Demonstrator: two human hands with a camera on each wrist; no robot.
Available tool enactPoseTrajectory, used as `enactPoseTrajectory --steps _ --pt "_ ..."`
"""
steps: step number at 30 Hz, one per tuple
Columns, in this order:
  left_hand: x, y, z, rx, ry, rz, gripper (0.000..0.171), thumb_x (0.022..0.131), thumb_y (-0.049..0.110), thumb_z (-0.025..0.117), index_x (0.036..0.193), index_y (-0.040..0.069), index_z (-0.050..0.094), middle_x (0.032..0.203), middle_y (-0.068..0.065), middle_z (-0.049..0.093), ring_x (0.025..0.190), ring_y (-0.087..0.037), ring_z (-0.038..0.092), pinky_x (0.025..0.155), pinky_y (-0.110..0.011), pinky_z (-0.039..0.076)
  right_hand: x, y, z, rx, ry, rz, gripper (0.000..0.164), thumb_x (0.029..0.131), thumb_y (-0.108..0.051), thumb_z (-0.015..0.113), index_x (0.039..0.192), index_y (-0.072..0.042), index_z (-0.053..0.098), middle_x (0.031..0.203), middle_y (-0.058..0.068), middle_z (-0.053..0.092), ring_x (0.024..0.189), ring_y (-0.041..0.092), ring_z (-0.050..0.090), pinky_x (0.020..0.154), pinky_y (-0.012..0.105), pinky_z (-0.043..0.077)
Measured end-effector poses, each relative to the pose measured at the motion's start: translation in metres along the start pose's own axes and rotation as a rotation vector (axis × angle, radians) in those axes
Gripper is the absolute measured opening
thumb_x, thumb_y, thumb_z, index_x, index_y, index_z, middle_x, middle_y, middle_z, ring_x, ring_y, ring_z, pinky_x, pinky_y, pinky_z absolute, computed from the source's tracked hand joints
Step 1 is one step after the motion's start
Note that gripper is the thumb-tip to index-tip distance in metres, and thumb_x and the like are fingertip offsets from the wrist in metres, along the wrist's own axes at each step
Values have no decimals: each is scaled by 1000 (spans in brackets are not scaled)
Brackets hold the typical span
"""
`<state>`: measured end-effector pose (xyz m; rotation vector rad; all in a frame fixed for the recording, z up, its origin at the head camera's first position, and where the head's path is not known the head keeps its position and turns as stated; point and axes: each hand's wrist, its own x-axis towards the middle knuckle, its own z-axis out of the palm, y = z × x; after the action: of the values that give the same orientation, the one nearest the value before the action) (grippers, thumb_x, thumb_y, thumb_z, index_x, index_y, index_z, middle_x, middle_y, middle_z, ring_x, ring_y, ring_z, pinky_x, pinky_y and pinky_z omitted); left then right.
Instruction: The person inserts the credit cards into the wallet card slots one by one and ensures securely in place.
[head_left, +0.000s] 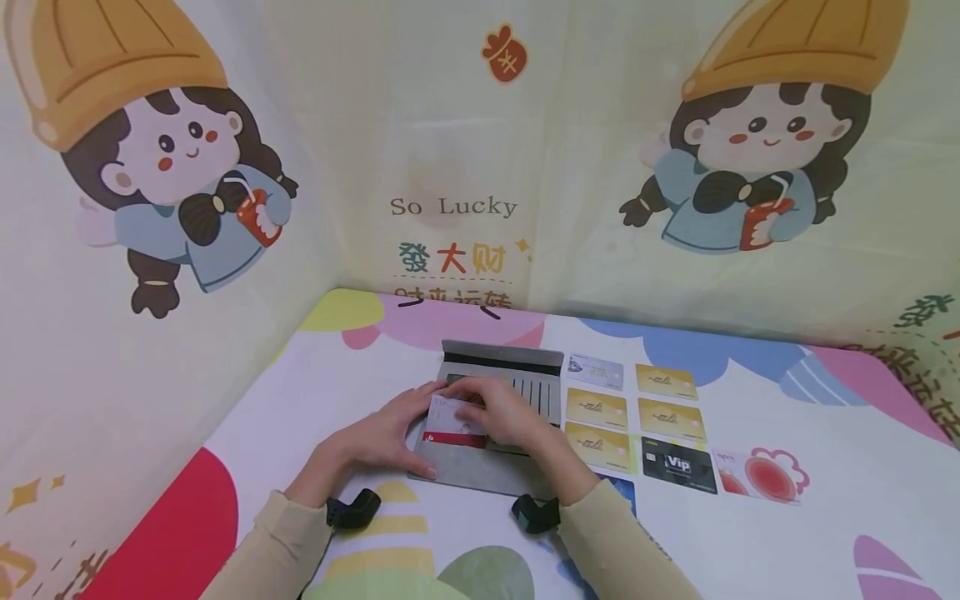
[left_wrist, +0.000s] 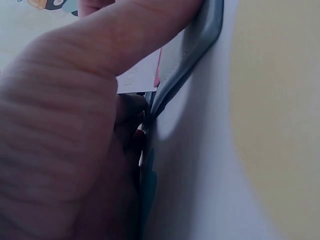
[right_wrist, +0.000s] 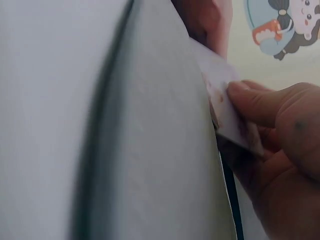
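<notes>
A grey card holder point(head_left: 487, 471) lies unfolded on the table, with a row of slots showing at its upper right. My left hand point(head_left: 378, 433) holds its left side, the thumb on the lower flap and the fingers near the card's upper left. Over the holder, my right hand point(head_left: 510, 412) pinches a pale card with a red strip point(head_left: 455, 423) between thumb and fingers. In the right wrist view the same card point(right_wrist: 220, 85) tilts at the holder's edge point(right_wrist: 165, 125). The left wrist view shows my left thumb point(left_wrist: 150, 30) against the holder's rounded corner point(left_wrist: 212, 27).
Right of the holder lie several gold cards point(head_left: 596, 408), a silver card point(head_left: 596, 372), a black Vip card point(head_left: 678, 465) and a red-and-white card with a flower-shaped edge point(head_left: 761, 475). A blue card point(head_left: 622, 487) is partly hidden under the right forearm. A patterned cloth wall point(head_left: 585, 208) stands behind.
</notes>
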<state>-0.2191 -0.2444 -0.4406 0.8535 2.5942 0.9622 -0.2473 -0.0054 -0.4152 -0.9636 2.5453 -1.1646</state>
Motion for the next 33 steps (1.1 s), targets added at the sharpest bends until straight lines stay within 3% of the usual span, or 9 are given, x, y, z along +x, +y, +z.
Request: enactPoseTrajectory --steps 4,21,33 --pt "2 0 1 7 -2 1 108 73 52 86 159 15 32 167 -3 19 150 -30 17 117 -60 21 -1 1 1 -23 -5 13 29 96 -5 69 124 -13 70 124 5 67 108 20 62 101 40 49" --pt "2 4 0 -2 -12 -61 115 73 50 87 161 11 24 167 -2 17 151 -29 17 117 -58 21 1 -1 1 -66 -43 19 28 96 -2 67 123 -10 71 124 7 67 110 22 61 103 43 47" --pt "0 4 -2 13 -16 -59 116 72 51 87 161 11 23 167 -2 17 151 -28 17 118 -57 21 -4 -1 -1 -115 -105 22 39 93 -7 72 131 -15 70 109 -2 61 98 16 54 89 33 50"
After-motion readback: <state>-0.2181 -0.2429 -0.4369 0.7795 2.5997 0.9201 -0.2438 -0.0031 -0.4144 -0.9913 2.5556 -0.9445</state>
